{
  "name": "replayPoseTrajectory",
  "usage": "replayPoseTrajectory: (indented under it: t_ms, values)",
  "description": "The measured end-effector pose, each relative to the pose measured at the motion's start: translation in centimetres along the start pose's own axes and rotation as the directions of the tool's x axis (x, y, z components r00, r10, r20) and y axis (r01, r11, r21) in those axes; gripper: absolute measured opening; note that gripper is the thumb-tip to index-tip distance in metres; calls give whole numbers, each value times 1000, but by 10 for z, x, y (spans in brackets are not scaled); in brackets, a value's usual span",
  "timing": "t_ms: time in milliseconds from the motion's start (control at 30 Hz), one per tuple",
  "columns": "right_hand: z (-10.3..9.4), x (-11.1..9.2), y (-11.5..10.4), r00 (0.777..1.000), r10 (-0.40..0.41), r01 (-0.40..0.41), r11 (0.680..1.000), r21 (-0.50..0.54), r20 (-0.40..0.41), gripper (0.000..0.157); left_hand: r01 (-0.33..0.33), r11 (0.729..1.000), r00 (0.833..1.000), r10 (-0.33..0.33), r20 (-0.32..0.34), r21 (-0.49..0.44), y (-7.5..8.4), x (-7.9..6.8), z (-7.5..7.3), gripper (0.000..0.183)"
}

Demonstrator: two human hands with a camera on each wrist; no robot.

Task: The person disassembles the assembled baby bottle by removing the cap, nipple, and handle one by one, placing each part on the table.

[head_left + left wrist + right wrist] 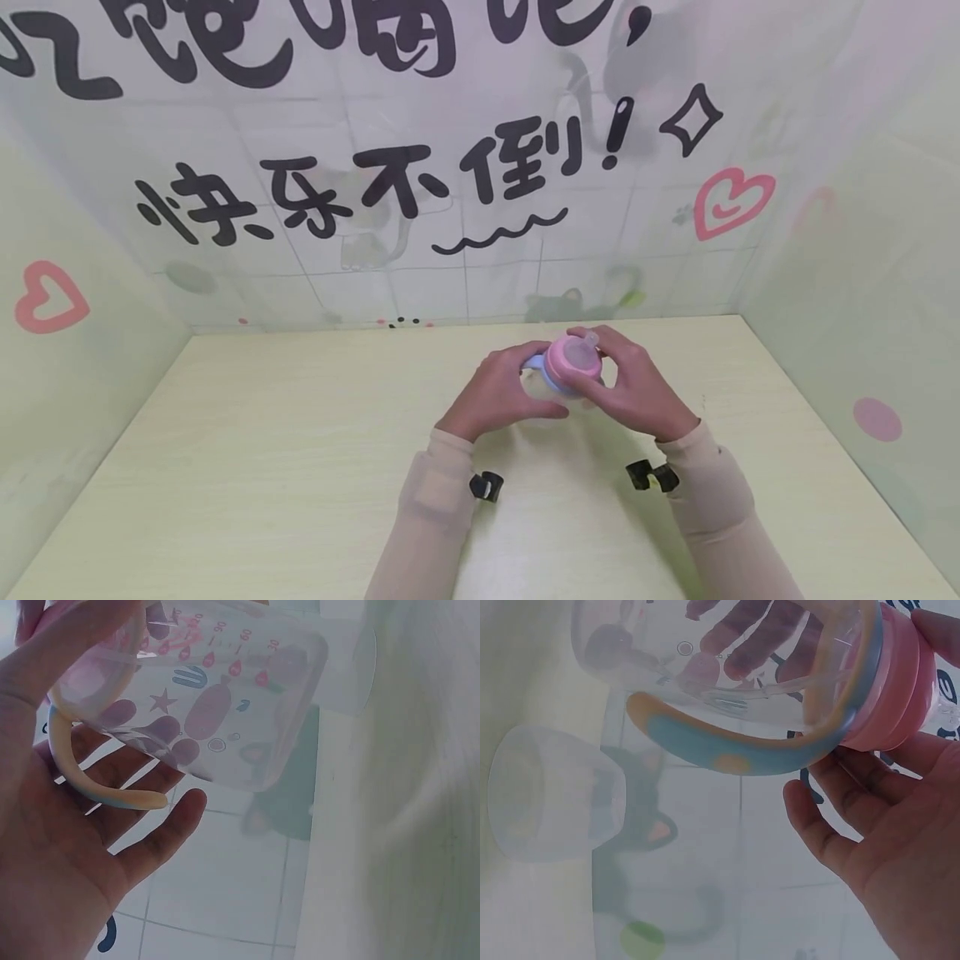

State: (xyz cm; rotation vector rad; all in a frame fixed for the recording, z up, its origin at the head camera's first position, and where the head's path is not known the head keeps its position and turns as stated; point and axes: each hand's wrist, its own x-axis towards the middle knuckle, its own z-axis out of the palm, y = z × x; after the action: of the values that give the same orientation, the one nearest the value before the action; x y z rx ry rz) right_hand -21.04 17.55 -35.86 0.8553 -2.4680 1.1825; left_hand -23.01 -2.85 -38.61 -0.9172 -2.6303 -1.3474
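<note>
A clear baby bottle (576,360) with a pink screw collar (896,682), blue side handles and a see-through teat is held tilted above the table, between both hands. My left hand (506,390) holds it around the handle side, its fingers behind the bottle in the left wrist view. My right hand (637,385) grips the pink collar, with the thumb on one side and fingers on the other. Red measuring marks and sea-animal prints show on the bottle body (240,712). One curved handle (735,754) points toward the bottle's base.
A translucent cap (555,795) stands on the pale wooden table (300,467) beyond the bottle. The back wall (420,292) carries dark lettering and drawings; side walls (847,292) flank the table. Black clips (652,477) sit at both wrists.
</note>
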Motion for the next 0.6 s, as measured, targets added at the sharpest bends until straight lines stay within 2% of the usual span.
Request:
replayPoseTrajectory:
  t_ms: [300,600]
  values:
    - [-4,-2,1,999,12,-14,998,62,45,40,-20,999,1000,21,6,-25,-1,-1,-1,73]
    - [-3,-2,0,997,33,-38,996,80,67,44,-4,1000,1000,4,9,12,0,-2,-1,73]
